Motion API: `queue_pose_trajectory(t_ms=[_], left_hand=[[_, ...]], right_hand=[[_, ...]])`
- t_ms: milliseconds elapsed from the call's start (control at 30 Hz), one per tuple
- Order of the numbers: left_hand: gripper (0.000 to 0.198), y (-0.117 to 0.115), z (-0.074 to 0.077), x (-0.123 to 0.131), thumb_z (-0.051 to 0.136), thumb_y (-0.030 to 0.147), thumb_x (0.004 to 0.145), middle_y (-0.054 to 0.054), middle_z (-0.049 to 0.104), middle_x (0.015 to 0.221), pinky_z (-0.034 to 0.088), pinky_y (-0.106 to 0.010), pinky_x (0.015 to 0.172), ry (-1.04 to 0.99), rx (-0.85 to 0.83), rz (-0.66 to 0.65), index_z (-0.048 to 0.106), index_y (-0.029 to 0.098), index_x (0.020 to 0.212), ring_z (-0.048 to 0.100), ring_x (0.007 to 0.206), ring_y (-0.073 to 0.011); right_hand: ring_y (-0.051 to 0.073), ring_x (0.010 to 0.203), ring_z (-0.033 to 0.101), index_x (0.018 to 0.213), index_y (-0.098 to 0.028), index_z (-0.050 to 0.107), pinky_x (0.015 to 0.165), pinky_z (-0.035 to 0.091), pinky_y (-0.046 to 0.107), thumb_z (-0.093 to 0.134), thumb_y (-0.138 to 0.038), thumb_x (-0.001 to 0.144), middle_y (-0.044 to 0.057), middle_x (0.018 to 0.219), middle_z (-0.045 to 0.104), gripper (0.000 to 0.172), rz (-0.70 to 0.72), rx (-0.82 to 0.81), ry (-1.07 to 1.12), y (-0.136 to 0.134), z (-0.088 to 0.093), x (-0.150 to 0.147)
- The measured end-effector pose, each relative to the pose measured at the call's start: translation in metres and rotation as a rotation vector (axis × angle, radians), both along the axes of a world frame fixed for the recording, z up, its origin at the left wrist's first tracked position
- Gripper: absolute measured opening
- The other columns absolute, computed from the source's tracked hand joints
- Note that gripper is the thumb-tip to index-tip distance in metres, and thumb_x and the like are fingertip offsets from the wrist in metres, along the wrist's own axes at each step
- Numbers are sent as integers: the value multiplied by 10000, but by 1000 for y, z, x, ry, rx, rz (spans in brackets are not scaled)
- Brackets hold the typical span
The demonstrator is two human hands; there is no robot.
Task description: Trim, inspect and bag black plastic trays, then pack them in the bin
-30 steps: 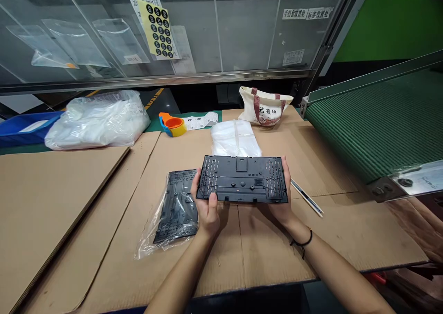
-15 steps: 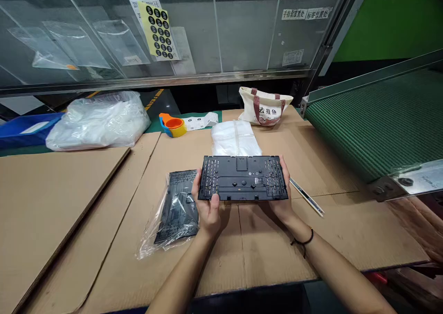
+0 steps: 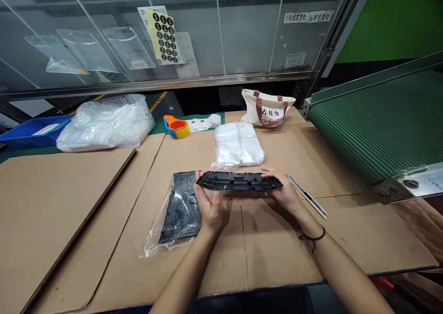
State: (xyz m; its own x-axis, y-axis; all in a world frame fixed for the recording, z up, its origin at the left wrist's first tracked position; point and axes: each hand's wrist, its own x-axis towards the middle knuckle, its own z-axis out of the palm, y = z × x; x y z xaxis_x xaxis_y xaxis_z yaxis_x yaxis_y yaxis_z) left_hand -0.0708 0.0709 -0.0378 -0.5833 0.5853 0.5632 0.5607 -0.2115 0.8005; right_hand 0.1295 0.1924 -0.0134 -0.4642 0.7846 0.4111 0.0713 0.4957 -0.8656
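Observation:
A black plastic panel (image 3: 238, 181) with slotted ends is held above the cardboard, tilted so that it shows nearly edge-on. My left hand (image 3: 209, 208) grips its left end, thumb at the near edge. At the right end, my right hand (image 3: 284, 192) is closed on it, with fingers over the far edge and top. Just left of my left hand, a similar black panel (image 3: 180, 208) lies in a clear plastic bag (image 3: 152, 240) on the table. Behind the held panel sits a stack of clear plastic bags (image 3: 238, 143) with a band around it.
A thin white-and-dark tool (image 3: 306, 196) lies right of my right hand. Farther back are an orange, blue and yellow tape ring (image 3: 177, 127), a canvas bag (image 3: 268, 109), a large plastic-wrapped bundle (image 3: 105, 122) and a blue tray (image 3: 32, 132). A green conveyor belt (image 3: 384, 129) rises at the right.
The panel has tipped from facing me to nearly edge-on. My right hand's fingers have shifted from its side edge onto its far edge and top. The bagged panel stays put.

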Motion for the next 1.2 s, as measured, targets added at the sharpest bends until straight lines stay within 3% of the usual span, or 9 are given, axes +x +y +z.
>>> queue_pose_trajectory(t_ms=[67, 133, 267, 400, 633, 733, 833, 967, 1200], left_hand=[[659, 0, 2, -1, 371, 553, 923, -124, 424, 1386, 282, -501, 1108, 34, -17, 31, 233, 254, 1494, 401, 1295, -282], [641, 0, 4, 0, 354, 535, 934, -126, 460, 1350, 331, -499, 1066, 66, -28, 7, 238, 246, 1494, 438, 1244, -277], [556, -2, 9, 4, 433, 401, 943, -131, 492, 1336, 392, -466, 1025, 180, -74, -32, 295, 237, 1457, 488, 1210, -255], [397, 6, 24, 9, 470, 254, 929, -109, 595, 1219, 472, -403, 965, 423, -162, -104, 444, 212, 1323, 566, 1135, -218], [533, 77, 63, 12, 480, 68, 837, -154, 374, 1506, 313, -506, 1120, 1281, -532, -114, 453, 98, 1368, 303, 1408, -310], [439, 99, 67, 9, 400, 11, 853, -223, 575, 1309, 270, -449, 1148, 1494, -666, -89, 541, -13, 1268, 472, 1299, -266], [348, 102, 66, 2, 377, 3, 864, -241, 696, 1013, 333, -462, 1085, 1539, -711, -74, 655, -48, 1067, 623, 1064, -288], [306, 97, 65, -11, 392, 23, 876, -250, 661, 1062, 423, -477, 924, 1563, -726, -93, 684, 19, 968, 598, 1051, -314], [211, 96, 54, -32, 427, -6, 842, -186, 637, 816, 420, -334, 598, 1479, -842, -122, 625, 57, 876, 629, 765, -276]], right_hand=[[241, 844, 672, 767, -207, 725, 849, 519, 416, 731, -283, 681, 48, 842, 736, 115, 89, -208, 91, 5, 4, 5], [220, 712, 665, 733, -196, 720, 726, 545, 377, 789, -399, 633, 27, 712, 717, 236, 40, -325, 186, 10, 5, 9], [213, 773, 670, 853, -188, 698, 722, 547, 363, 727, -588, 670, 51, 801, 724, 441, -144, -357, 346, 20, 4, 12], [187, 795, 659, 913, -169, 667, 686, 543, 322, 758, -549, 643, 59, 916, 712, 475, -423, -435, 530, 27, 1, 12], [168, 807, 644, 920, -152, 647, 746, 529, 331, 712, -527, 690, 57, 952, 694, 444, -529, -418, 570, 29, -3, 13], [190, 854, 645, 930, -146, 656, 823, 515, 381, 703, -531, 698, 72, 979, 698, 452, -509, -403, 557, 27, -3, 10], [214, 909, 643, 950, -136, 669, 886, 490, 411, 695, -521, 714, 90, 1000, 704, 452, -490, -383, 550, 25, -3, 7], [227, 959, 638, 994, -127, 671, 919, 474, 416, 672, -516, 741, 108, 1040, 704, 464, -473, -356, 555, 22, -2, 5], [227, 954, 642, 1025, -127, 661, 873, 498, 403, 631, -516, 771, 119, 1067, 697, 466, -504, -333, 552, 24, -2, 7]])
